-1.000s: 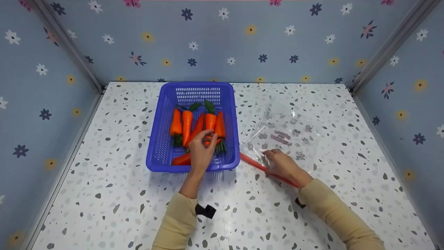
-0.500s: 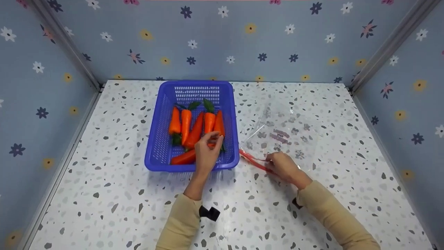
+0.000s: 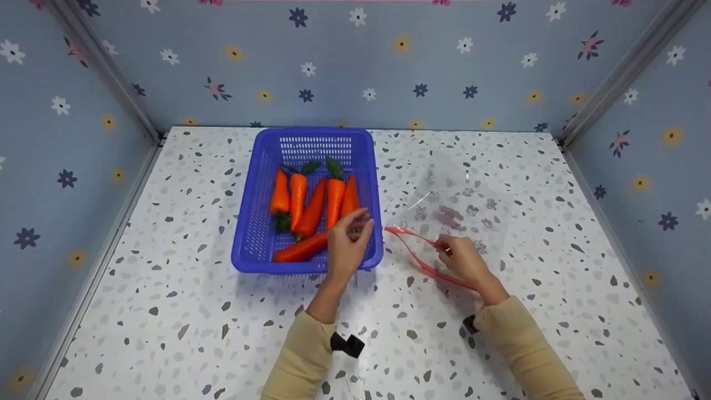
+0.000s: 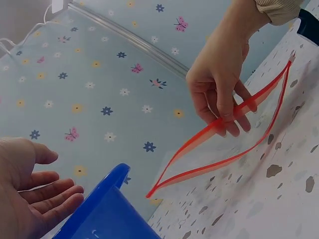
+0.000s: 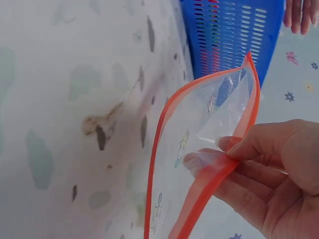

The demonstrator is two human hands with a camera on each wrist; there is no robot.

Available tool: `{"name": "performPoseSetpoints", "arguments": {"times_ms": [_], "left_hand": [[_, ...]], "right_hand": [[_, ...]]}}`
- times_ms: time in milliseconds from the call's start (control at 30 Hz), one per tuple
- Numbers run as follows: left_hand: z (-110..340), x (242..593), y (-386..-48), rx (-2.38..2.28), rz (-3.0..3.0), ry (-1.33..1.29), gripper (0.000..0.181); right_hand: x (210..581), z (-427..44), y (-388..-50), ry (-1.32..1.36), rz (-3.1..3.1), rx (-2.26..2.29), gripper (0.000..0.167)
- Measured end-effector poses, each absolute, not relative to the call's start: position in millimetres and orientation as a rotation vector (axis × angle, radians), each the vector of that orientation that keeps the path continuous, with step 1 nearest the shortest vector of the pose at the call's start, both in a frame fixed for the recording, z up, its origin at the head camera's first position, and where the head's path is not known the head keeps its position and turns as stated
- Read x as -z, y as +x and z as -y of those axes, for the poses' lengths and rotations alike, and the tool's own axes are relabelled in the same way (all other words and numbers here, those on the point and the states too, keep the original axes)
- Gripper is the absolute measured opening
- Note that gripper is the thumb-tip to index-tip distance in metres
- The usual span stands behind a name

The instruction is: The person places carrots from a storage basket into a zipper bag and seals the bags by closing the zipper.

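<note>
My right hand [image 3: 464, 258] pinches one side of the red-edged mouth of a clear zip bag [image 5: 212, 114] between thumb and fingers. The bag lies on the table with printed figures on it, its mouth [image 4: 192, 172] spread apart into a wide gap. My left hand [image 3: 345, 247] hovers over the right side of the blue basket [image 3: 244, 222], its fingers loosely bent and holding nothing, as the left wrist view also shows. Several orange-red carrots [image 3: 314, 214] with green tops lie in the basket; one [image 3: 300, 253] lies slantwise near the front, partly behind my left hand.
The basket stands left of the bag on a white speckled table [image 3: 183, 266]. Flower-patterned walls [image 3: 355, 66] rise at the back and both sides. Black wrist straps [image 3: 349, 344] sit below my hands.
My left hand has moved right across the basket toward its right rim. My right hand has taken the bag's edge and lifted it, so the red mouth has parted.
</note>
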State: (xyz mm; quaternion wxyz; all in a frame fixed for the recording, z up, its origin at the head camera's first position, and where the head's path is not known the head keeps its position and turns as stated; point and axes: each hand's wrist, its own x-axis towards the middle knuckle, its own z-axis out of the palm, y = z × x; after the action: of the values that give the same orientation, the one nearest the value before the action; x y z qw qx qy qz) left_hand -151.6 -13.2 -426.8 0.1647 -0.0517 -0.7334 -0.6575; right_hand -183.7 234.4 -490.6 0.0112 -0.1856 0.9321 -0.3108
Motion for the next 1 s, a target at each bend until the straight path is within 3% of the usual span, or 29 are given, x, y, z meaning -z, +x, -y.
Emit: {"name": "performPoseSetpoints", "arguments": {"times_ms": [333,767,1000], "left_hand": [[-3.3,461.4,-166.0,1.867,2.08,-0.205,0.028],[-30.5,464.5,-163.5,1.932,2.221,-0.297,0.035],[-38.4,461.4,-162.6,1.881,2.226,-0.341,0.036]], "right_hand": [[477.7,-230.2,-177.9,-0.447,-2.928,1.238,0.008],[459.3,-198.2,-166.6,-0.233,-2.821,1.784,0.011],[422.0,-181.8,-153.0,-0.258,-2.686,2.019,0.013]]}}
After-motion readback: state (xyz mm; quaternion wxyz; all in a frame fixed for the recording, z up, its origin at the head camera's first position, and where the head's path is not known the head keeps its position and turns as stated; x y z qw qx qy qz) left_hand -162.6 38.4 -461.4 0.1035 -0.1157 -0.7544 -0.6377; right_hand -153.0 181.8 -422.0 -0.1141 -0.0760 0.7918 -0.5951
